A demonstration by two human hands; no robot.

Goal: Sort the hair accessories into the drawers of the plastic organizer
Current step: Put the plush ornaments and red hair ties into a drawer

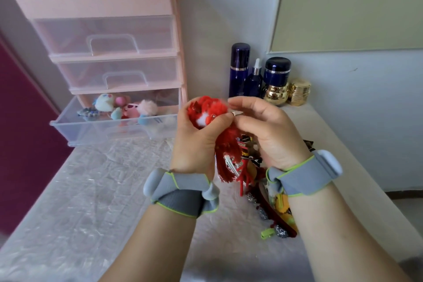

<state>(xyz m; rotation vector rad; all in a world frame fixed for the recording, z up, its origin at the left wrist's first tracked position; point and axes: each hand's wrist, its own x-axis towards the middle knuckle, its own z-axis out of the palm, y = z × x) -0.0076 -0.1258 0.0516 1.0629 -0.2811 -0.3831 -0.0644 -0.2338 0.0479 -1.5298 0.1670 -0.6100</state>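
Hidden: the left hand (196,142) is covering the lower part of the red pompom clip (207,111); how many pieces are bunched in it is hard to make out.
Hidden, pile: both wrists are lying over the heap of hair accessories (272,204), so only its red, yellow and glittery edges are showing.
Cut off: the organizer (96,4) is running out of view at the top, and both forearms are leaving at the bottom edge.
Left hand: its fingers are curling round the red pompom clip, with a red tassel (229,158) hanging down below the palm.
Right hand: the right hand (263,130) is pinching a small pale part at the clip's right side between thumb and fingertip.
Clip's place: it is being held in the air just right of the organizer's bottom drawer (109,126).
Bottom drawer: it is standing pulled out, with soft plush clips (127,107) lying inside it; the two drawers above it are sitting pushed in.
Open room: the table (87,190) in front of the organizer is lying bare to its near edge.
Right of the organizer: dark blue bottles (239,68) and gold jars (298,91) are standing against the wall.
Materials: the organizer is pink plastic with clear drawers; the table cover is looking glossy and wrinkled; grey bands (183,192) with green trim are wrapping both wrists.
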